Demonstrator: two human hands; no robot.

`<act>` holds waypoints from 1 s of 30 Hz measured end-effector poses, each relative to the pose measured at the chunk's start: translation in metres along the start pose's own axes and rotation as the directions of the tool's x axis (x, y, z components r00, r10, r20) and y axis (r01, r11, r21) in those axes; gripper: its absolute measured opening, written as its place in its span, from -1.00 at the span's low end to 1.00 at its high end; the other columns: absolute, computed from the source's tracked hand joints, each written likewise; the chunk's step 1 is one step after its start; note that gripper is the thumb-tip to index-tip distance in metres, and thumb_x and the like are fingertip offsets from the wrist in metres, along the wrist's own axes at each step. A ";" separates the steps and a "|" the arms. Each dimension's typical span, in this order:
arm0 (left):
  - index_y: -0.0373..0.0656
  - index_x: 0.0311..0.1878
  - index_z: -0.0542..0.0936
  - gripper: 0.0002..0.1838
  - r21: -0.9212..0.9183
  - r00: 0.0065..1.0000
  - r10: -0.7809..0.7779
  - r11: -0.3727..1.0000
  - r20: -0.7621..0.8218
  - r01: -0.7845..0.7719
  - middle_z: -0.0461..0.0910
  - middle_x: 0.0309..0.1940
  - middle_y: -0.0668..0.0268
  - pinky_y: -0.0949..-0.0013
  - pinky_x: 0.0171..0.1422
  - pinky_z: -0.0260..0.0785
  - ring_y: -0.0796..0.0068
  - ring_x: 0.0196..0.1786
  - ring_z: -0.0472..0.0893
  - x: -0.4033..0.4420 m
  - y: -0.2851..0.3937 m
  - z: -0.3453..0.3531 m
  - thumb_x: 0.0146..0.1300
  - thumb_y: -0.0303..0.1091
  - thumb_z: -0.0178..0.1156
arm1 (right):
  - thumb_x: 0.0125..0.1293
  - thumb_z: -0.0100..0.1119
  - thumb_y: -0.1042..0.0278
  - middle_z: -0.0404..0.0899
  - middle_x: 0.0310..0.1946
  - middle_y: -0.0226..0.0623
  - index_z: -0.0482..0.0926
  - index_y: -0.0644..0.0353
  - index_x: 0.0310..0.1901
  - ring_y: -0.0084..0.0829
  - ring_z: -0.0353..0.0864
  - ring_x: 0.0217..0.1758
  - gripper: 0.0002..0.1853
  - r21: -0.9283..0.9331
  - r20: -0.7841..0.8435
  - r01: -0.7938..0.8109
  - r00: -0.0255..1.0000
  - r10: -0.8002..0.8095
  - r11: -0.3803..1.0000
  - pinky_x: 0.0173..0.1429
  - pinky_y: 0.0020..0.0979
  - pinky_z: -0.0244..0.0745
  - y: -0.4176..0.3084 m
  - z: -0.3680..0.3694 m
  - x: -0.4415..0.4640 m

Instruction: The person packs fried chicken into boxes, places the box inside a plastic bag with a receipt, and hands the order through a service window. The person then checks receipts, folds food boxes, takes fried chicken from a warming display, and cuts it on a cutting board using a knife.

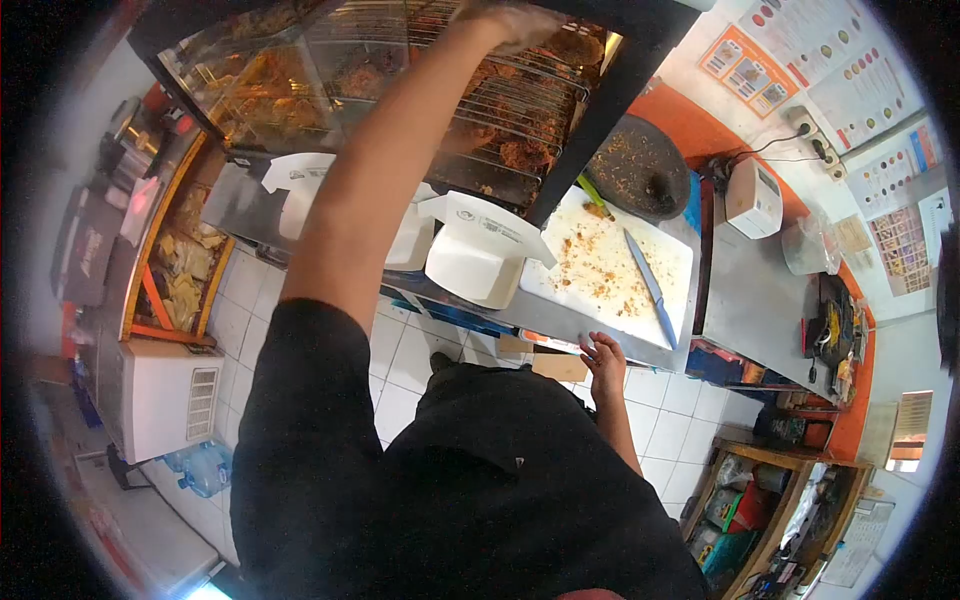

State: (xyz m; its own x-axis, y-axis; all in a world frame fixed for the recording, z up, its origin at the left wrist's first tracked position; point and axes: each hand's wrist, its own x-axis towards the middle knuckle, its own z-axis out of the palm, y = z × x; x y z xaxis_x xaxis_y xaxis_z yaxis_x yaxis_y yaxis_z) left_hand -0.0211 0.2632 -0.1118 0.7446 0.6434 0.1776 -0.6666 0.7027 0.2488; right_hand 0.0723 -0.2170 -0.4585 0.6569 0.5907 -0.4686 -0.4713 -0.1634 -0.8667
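Note:
My left hand reaches up into the warming cabinet at the top of the view, over the wire racks with fried chicken pieces. Its fingers are blurred and partly cut off by shadow, so any hold is unclear. My right hand hangs by the counter's front edge, fingers loosely apart and nothing in them. Between the arms stands an open white cardboard box; two more sit to its left, partly behind my left arm. A crumb-covered white cutting board carries a blue-handled knife.
A dark stone mortar stands behind the board, beside a green-handled tool. The cabinet's black frame post slants down at right. A wooden shelf stands at lower right, water bottles on the tiled floor at left.

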 end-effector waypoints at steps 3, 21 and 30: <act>-0.27 0.16 0.51 -0.50 0.388 0.984 -0.017 0.920 0.177 -0.054 0.56 0.15 0.10 0.16 0.24 0.41 0.15 0.15 0.57 -0.013 0.005 -0.014 0.25 -0.14 0.21 | 0.35 0.04 0.44 0.55 0.11 -0.24 0.47 0.22 0.05 -0.29 0.64 -0.04 -0.74 -0.003 0.025 -0.030 0.999 0.030 1.000 0.04 -0.27 0.55 0.004 0.000 0.004; -0.25 0.03 0.59 -0.51 0.398 0.534 0.166 -0.846 0.829 -0.354 0.55 0.01 0.13 0.03 0.08 0.38 0.16 0.00 0.55 -0.220 -0.120 -0.042 -0.03 -0.33 0.39 | 0.21 0.03 0.47 0.60 -0.06 -0.25 0.51 0.25 -0.04 -0.37 0.63 -0.12 -0.73 -0.208 -0.023 0.112 0.993 -0.120 0.972 -0.02 -0.34 0.54 0.003 -0.024 0.022; -0.32 0.13 0.53 -0.45 0.526 0.876 -0.062 -0.779 0.478 -0.342 0.48 0.09 0.12 0.00 0.27 0.30 0.05 0.15 0.44 -0.181 -0.336 -0.194 0.05 -0.29 0.29 | 0.06 0.18 0.49 0.62 -0.18 -0.27 0.59 0.23 -0.12 -0.36 0.58 -0.21 -0.72 -0.771 -0.202 0.269 0.756 -0.623 0.577 -0.09 -0.37 0.49 -0.038 -0.126 0.109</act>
State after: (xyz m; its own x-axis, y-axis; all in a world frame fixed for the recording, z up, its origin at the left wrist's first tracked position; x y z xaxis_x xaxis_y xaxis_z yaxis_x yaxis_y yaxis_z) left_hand 0.0612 -0.0302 -0.4126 0.7106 0.3754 0.5951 0.2830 -0.9268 0.2468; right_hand 0.2364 -0.2455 -0.4980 0.9088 0.3890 0.1507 0.3588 -0.5444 -0.7582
